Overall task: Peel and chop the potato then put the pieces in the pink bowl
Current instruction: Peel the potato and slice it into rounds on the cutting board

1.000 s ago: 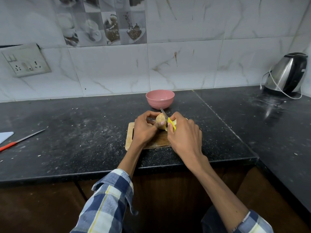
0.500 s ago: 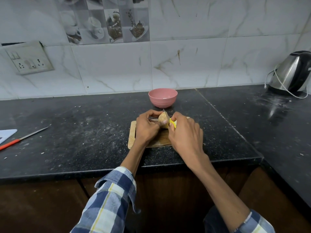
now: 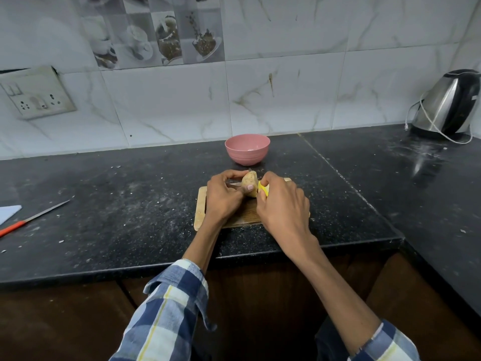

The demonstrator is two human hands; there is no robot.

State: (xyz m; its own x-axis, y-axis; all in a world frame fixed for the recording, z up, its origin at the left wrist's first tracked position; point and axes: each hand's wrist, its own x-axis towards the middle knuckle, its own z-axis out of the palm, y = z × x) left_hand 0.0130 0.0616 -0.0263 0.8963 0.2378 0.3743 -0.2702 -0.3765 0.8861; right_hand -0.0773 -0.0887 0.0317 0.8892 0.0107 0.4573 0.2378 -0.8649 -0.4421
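My left hand (image 3: 223, 198) grips a brown unpeeled potato (image 3: 249, 181) just above the wooden cutting board (image 3: 200, 212). My right hand (image 3: 282, 207) holds a yellow-handled peeler (image 3: 263, 190) against the potato's right side; most of the tool is hidden in my fist, and only a thin metal tip shows behind the potato. The pink bowl (image 3: 247, 149) stands beyond the board near the wall and looks empty.
A knife with an orange handle (image 3: 33, 217) lies on the black counter (image 3: 130, 204) at the far left, beside a pale blue sheet (image 3: 9, 212). A steel kettle (image 3: 446, 105) with its cord stands at the back right. The counter's front edge runs below my forearms.
The peeler has slid down along the potato's right side, so less of its yellow handle shows. My left hand has turned the potato slightly. The view has shifted a little.
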